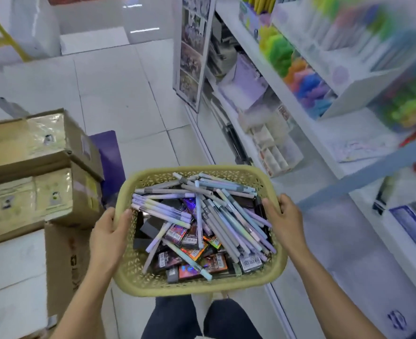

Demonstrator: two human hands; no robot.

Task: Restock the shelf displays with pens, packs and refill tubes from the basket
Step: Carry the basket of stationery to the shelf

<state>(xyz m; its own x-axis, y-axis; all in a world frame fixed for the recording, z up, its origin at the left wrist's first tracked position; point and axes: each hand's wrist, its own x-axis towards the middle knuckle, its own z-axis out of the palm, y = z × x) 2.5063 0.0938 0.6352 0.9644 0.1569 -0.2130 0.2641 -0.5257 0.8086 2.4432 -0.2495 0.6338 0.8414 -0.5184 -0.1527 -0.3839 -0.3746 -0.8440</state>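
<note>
Olive-yellow perforated plastic forms the basket (197, 288), which is held in the air at waist height in front of the person, above the floor of a shop aisle and just left of the shelving. It is heaped with slim pastel pens (229, 216) in lilac, grey, pale blue and cream, lying criss-cross on top of one another. Under and between them lie flat dark packs (194, 253) with shiny printed fronts and white barcode labels.

The left hand (109, 238) grips the basket's left rim, thumb hooked over the edge to the inside and the fingers wrapped under the outer wall. The right hand (284, 216) grips the right rim in the same way, thumb on top of the edge and fingers curled round the outside. Below the basket show the person's legs (172, 319) in dark trousers.

To the right runs a white shelf unit (324, 133) in several tiers. On a lower tier, near the basket's far right corner, stands a white compartmented holder (275, 152). Higher up is a row of bright fluffy-topped items (297, 69) in green, orange, pink and blue; motion blur makes them hard to name, though they may be pens. A tall panel of printed pictures (192, 52) stands at the far end of the shelving.

To the left, stacked cardboard boxes (38, 167) sealed with tape sit on the white tiled floor (119, 94), with a purple object (109, 155) just beside them.
</note>
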